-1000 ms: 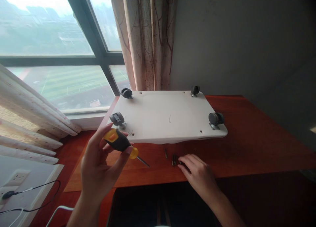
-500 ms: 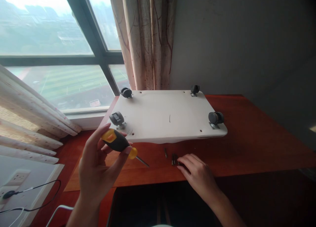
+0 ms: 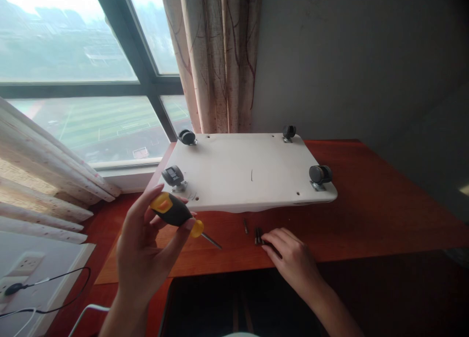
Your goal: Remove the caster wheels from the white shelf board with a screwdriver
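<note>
My left hand [image 3: 144,244] is wrapped round a yellow-and-black screwdriver [image 3: 172,210], raised above the near left edge of the table. Its metal shaft points down and to the right. On the wood, my right hand [image 3: 287,249] has thumb and fingers pinched at the end of a small row of screws [image 3: 257,236]. The piece at its fingertips is mostly hidden. One more screw [image 3: 245,226] lies apart, a little further left. Behind them rests a white board [image 3: 234,166] with a caster at each corner, wheels facing up; the near left caster [image 3: 174,177] is closest to the screwdriver.
The board lies on a reddish wooden table [image 3: 370,205]. A dark chair [image 3: 205,307] stands against the near edge. To the left are a window [image 3: 73,39], curtains [image 3: 220,58] and a wall socket [image 3: 29,264] with cords. A grey wall rises behind.
My right hand has shifted very slightly left, and one more screw shows beside its fingertips. My left hand and the screwdriver have stayed nearly still.
</note>
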The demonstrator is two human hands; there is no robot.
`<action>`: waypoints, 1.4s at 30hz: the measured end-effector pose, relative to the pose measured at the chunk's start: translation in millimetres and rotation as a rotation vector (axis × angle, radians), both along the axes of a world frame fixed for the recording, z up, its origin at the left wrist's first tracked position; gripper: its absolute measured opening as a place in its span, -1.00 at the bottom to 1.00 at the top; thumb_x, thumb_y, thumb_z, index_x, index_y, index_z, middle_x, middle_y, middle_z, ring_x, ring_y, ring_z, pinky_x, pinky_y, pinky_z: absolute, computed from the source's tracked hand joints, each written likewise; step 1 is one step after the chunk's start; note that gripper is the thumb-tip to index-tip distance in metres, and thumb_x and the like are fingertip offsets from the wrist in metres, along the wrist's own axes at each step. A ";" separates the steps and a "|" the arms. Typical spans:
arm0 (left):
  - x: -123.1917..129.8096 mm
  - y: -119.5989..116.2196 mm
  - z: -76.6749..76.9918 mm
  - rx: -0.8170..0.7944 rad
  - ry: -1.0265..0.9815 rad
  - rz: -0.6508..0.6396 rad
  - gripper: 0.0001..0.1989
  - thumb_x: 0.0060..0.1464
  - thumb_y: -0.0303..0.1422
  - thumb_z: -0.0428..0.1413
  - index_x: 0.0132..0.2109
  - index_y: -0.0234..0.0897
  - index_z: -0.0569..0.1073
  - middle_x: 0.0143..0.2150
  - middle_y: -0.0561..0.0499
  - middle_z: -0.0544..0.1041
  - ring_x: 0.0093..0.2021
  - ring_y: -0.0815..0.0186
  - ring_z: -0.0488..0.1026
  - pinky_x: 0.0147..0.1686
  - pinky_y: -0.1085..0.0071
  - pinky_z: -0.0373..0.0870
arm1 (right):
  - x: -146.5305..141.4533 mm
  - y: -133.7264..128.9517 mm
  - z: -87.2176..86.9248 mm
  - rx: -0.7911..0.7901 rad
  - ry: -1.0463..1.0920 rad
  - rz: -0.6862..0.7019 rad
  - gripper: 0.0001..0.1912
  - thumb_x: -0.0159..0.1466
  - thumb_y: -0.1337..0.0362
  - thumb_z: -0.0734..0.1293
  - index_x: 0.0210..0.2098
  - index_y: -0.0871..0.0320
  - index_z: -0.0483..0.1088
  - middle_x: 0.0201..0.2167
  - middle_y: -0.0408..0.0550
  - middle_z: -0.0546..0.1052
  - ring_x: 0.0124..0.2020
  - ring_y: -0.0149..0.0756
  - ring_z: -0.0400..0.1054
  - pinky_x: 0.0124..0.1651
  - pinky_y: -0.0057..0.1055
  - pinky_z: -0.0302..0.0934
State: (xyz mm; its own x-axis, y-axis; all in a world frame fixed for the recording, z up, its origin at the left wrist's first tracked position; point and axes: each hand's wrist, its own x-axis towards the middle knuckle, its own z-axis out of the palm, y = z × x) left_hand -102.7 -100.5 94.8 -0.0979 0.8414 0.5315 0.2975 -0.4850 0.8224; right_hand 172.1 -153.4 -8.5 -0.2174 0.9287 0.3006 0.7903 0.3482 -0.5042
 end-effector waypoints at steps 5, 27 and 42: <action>-0.4 0.0 0.0 0.011 -0.002 -0.008 -0.27 -0.04 -0.51 0.32 0.25 0.03 0.35 -0.10 -0.01 0.56 -0.10 0.08 0.60 -0.20 0.15 0.69 | -0.7 1.1 0.0 0.000 0.016 0.011 -0.81 0.34 0.43 0.30 -0.12 0.07 0.48 -0.21 -0.05 0.56 -0.18 -0.19 0.46 -0.08 -0.22 0.42; -0.9 0.8 -2.6 0.035 -0.018 -0.039 -0.27 -0.03 -0.55 0.33 0.28 -0.13 0.33 -0.09 -0.09 0.56 -0.07 0.07 0.61 -0.23 0.23 0.68 | -6.0 2.1 3.8 -0.053 0.042 0.030 -0.80 0.35 0.45 0.29 -0.13 0.07 0.47 -0.22 -0.06 0.51 -0.19 -0.21 0.43 -0.09 -0.25 0.35; -1.5 1.3 -2.2 0.032 -0.008 -0.043 -0.27 -0.02 -0.57 0.32 0.28 -0.13 0.32 -0.08 -0.08 0.56 -0.06 0.08 0.61 -0.21 0.25 0.67 | -15.1 12.4 16.2 -0.010 0.014 0.060 -0.69 0.25 0.44 0.36 -0.02 0.09 0.47 -0.05 0.04 0.46 -0.02 -0.12 0.34 0.02 -0.17 0.35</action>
